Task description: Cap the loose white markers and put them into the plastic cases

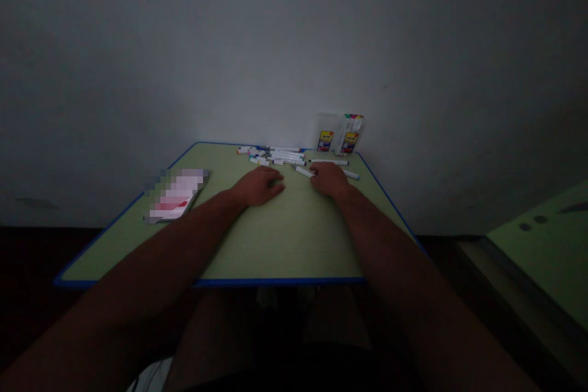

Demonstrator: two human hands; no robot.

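Observation:
My left hand (pixel 261 185) rests on the tabletop, fingers loosely curved and apart, with nothing in it. Just beyond its fingers lies a loose pile of white markers (pixel 287 155) with coloured ends. My right hand (pixel 329 179) is closed at the thumb and fingertips on the right end of a white marker (pixel 303 171). Under or beside that palm another marker (pixel 351 175) with a light blue end sticks out to the right; its other end is hidden. A marker with a dark end (pixel 337 162) lies just behind the right hand.
At the back right stand two clear plastic cases, one with no markers visible inside (pixel 326 128), the other (pixel 351 135) holding several coloured markers. A blurred-out flat item (pixel 177 196) lies on the left. The pale green table (pixel 285 245) has a blue edge and meets a wall.

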